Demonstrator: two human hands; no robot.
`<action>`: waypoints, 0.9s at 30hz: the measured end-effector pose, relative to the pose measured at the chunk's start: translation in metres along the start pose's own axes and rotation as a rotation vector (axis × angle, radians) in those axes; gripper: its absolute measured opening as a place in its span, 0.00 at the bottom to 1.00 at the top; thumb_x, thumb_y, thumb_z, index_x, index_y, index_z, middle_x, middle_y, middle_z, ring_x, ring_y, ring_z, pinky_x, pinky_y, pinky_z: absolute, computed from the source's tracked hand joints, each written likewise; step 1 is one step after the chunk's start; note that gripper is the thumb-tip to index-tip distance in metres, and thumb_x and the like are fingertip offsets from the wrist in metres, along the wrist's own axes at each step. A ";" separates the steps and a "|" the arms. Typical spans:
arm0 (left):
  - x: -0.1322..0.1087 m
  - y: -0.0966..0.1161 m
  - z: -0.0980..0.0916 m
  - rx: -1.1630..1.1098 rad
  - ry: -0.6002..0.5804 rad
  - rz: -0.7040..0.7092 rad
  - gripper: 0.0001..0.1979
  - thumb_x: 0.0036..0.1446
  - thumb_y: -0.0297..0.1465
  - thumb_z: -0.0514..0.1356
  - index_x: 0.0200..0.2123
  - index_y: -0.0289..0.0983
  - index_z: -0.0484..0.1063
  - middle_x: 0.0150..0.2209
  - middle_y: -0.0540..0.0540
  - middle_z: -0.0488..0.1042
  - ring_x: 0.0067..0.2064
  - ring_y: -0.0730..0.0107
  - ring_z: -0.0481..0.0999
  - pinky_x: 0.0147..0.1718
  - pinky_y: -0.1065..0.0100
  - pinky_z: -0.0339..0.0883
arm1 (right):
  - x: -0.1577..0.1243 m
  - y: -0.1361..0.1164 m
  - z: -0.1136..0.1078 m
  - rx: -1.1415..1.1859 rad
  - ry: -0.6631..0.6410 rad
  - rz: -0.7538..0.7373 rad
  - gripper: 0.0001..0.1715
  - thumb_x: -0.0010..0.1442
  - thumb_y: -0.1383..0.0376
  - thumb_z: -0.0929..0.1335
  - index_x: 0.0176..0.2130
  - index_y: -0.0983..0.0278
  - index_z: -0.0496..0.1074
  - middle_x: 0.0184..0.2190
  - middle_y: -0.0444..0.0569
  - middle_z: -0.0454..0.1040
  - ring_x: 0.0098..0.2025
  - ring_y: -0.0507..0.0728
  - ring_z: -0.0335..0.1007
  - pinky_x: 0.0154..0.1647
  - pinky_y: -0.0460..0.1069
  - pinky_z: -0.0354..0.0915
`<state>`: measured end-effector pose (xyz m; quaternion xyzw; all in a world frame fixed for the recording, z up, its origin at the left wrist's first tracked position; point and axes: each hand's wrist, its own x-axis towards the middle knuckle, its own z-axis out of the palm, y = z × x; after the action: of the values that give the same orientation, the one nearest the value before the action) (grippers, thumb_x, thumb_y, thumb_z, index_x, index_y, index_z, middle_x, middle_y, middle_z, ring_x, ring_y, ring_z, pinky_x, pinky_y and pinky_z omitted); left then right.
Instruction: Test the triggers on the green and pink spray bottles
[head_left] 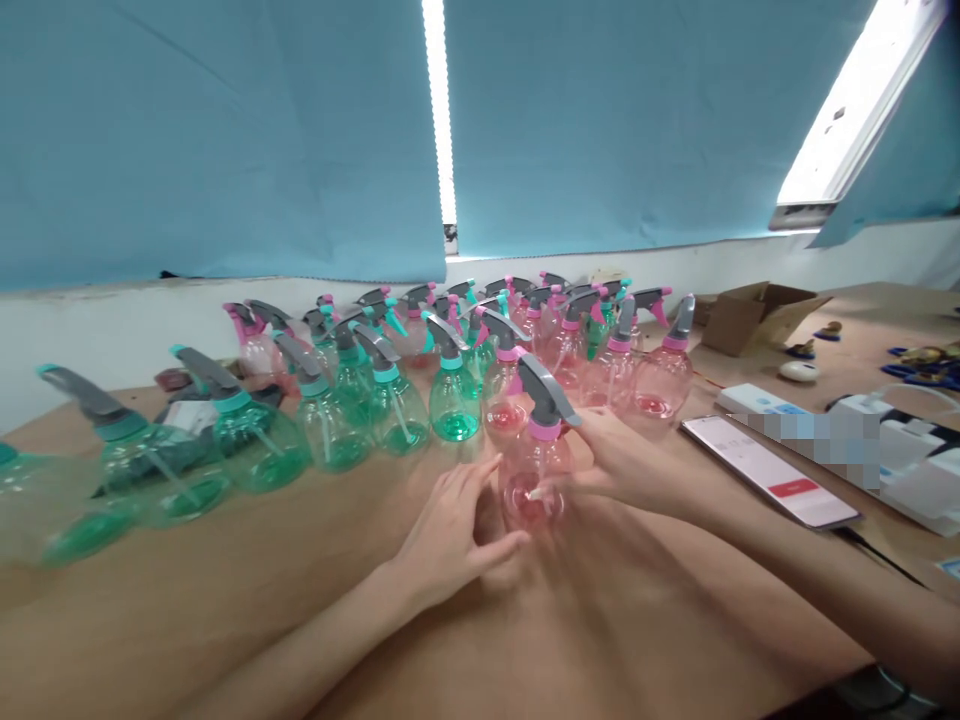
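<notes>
A clear pink spray bottle (538, 480) with a grey head and pink collar stands upright near the middle of the table. My right hand (611, 455) grips it from the right, thumb across its front and fingers behind. On its left side my left hand (454, 525) is open, thumb and fingers apart. The left fingertips are close to the bottle; whether they touch it I cannot tell. Just behind stand another pink spray bottle (504, 395) and a green spray bottle (455, 405).
Several more green and pink bottles stand in rows behind and to the left. At right lie a phone (769, 470), a white power strip (919, 470) and a white mouse-like object (798, 372). An open cardboard box (739, 320) sits farther back. Blue sheets (637, 120) cover the windows.
</notes>
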<state>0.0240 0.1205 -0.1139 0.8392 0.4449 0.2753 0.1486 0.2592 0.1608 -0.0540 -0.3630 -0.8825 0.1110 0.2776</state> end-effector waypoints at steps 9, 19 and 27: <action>0.000 0.000 0.001 -0.219 -0.001 -0.171 0.43 0.43 0.44 0.71 0.59 0.38 0.57 0.56 0.35 0.67 0.57 0.44 0.67 0.55 0.43 0.60 | 0.005 -0.017 -0.005 0.192 -0.160 -0.056 0.46 0.53 0.49 0.71 0.65 0.52 0.54 0.59 0.51 0.67 0.61 0.69 0.59 0.61 0.67 0.52; 0.001 -0.003 0.003 -0.302 -0.019 -0.103 0.41 0.42 0.43 0.72 0.58 0.42 0.60 0.53 0.40 0.68 0.53 0.49 0.71 0.51 0.48 0.67 | 0.028 -0.024 0.019 0.527 0.094 0.051 0.31 0.52 0.59 0.72 0.55 0.55 0.65 0.30 0.43 0.70 0.29 0.54 0.67 0.29 0.49 0.67; 0.000 -0.007 0.006 -0.149 -0.031 -0.058 0.46 0.43 0.47 0.71 0.61 0.44 0.55 0.51 0.42 0.69 0.52 0.49 0.70 0.51 0.47 0.64 | 0.037 -0.032 0.024 0.499 0.215 0.132 0.22 0.43 0.68 0.64 0.41 0.57 0.70 0.21 0.38 0.61 0.24 0.52 0.61 0.23 0.47 0.62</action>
<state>0.0224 0.1245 -0.1222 0.8167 0.4450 0.2901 0.2255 0.2053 0.1639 -0.0459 -0.3500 -0.7678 0.3037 0.4425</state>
